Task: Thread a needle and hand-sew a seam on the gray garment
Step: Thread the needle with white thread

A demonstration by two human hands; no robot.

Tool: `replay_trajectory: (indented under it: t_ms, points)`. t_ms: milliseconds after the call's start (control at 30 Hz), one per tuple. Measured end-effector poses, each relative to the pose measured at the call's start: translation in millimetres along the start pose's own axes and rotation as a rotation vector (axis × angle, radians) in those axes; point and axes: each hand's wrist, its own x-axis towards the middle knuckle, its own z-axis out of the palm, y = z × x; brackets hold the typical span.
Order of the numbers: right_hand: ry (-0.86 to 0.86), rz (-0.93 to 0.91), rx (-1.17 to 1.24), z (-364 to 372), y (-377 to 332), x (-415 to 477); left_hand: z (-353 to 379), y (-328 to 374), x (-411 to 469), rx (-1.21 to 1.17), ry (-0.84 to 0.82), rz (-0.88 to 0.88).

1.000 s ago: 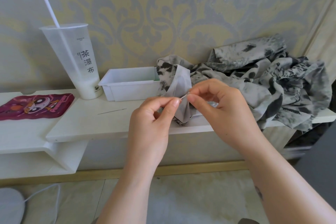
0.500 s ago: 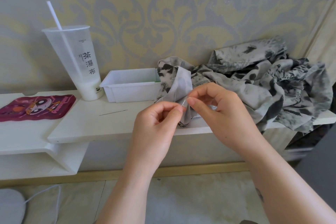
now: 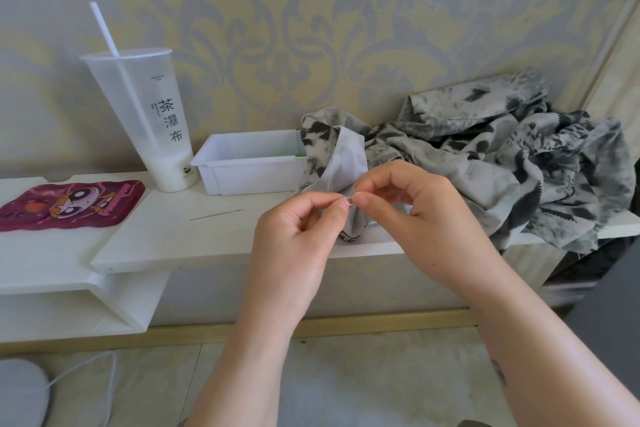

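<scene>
The gray patterned garment (image 3: 485, 163) lies crumpled on the white shelf (image 3: 207, 239), right of centre, one pale fold standing up behind my fingers. My left hand (image 3: 298, 239) and my right hand (image 3: 415, 215) meet in front of that fold. Both pinch a thin white thread (image 3: 349, 199), which forms a tiny loop between thumb and fingertips. A needle (image 3: 216, 214) lies loose on the shelf, left of my hands, untouched.
A tall plastic cup with a straw (image 3: 149, 121) stands at the back left beside a white plastic bin (image 3: 249, 163). A magenta cartoon pouch (image 3: 69, 204) lies on the lower left shelf. The wallpapered wall rises close behind. A white cable (image 3: 86, 367) runs on the floor.
The view has tilted up a little, so everything sits lower in the frame. My fingertips have stayed together at the fold, and the thread now shows as a small loop between them.
</scene>
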Motion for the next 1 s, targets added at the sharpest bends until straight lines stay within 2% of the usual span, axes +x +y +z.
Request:
replay_trajectory:
  t_ms: [633,700,767,867,1000]
  points:
    - [0.007,0.009,0.022,-3,0,0,2,0,0,-0.032,0.002,-0.041]
    - [0.042,0.046,0.138,-1,-1,1,3,-1,1,-0.062,0.023,-0.039]
    - [0.038,0.124,0.359,-1,-1,1,3,-2,2,-0.081,0.053,-0.040]
    - [-0.118,0.269,0.662,2,-1,1,2,-3,3,-0.094,0.059,-0.065]
    - [-0.323,0.291,0.772,11,-2,-1,3,-3,2,-0.151,0.041,-0.122]
